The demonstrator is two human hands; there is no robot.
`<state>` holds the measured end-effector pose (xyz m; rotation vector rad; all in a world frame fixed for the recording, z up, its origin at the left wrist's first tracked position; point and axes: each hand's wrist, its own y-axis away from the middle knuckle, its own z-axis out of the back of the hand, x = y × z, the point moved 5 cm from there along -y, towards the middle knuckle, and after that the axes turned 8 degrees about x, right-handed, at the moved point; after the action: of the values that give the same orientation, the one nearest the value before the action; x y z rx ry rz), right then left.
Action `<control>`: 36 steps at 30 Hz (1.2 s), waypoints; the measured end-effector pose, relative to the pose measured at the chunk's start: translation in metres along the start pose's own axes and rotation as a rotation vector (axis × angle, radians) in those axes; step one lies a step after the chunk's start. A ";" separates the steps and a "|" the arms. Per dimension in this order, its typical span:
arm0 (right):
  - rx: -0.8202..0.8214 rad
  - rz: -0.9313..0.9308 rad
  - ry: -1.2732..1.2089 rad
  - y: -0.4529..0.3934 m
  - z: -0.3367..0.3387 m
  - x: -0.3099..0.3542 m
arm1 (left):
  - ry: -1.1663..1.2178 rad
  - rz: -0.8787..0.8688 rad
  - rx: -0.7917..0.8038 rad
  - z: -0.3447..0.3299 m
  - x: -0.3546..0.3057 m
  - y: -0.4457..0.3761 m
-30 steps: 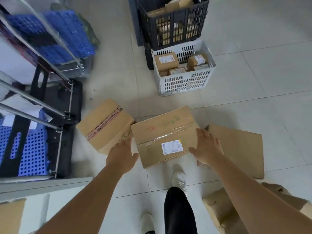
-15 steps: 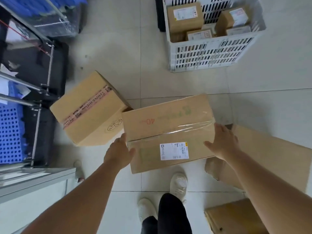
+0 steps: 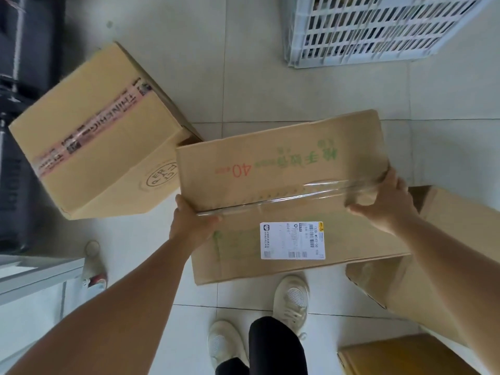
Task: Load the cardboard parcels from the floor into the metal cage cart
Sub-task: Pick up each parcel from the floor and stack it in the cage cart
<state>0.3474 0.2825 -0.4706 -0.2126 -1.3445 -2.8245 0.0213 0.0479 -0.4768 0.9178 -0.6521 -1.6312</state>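
A wide cardboard parcel (image 3: 284, 171) with green print, a red "40", clear tape and a white shipping label lies on the tiled floor in front of my feet. My left hand (image 3: 190, 226) grips its left end, thumb on top at the tape seam. My right hand (image 3: 384, 201) grips its right end, thumb over the top face. A second parcel (image 3: 89, 133) with pink printed tape sits to the left, its corner touching the first. The cage cart (image 3: 24, 85) shows only as a dark base and metal bar at the left edge.
A white slatted crate (image 3: 378, 31) stands on the floor at the top right. More cardboard boxes (image 3: 438, 253) lie to the right under my right forearm, another at the bottom right (image 3: 405, 355). A pale panel (image 3: 35, 274) sits at the lower left.
My head has dropped closer to the floor. Both hands went from hovering beside the wide parcel to gripping its two ends, thumbs now on its top face.
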 end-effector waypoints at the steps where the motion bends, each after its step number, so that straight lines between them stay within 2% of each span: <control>1: 0.005 -0.016 -0.014 -0.002 -0.003 0.000 | 0.053 -0.003 -0.006 -0.002 0.000 -0.003; 8: -0.005 -0.025 -0.183 -0.013 -0.006 -0.002 | 0.165 -0.054 -0.080 -0.008 0.004 -0.008; 15: -0.048 0.054 -0.196 0.017 0.010 0.008 | 0.231 -0.066 -0.094 0.006 0.022 0.020; 22: -0.075 0.083 -0.243 0.094 0.052 0.022 | 0.230 -0.104 -0.103 0.057 0.020 0.088; 36: -0.234 0.101 -0.288 0.294 0.141 0.042 | 0.260 -0.299 -0.144 0.179 0.002 0.252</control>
<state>0.3415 0.2074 -0.1503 -0.6931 -0.9967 -2.9429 0.0075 -0.0251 -0.1768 1.1367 -0.2216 -1.7544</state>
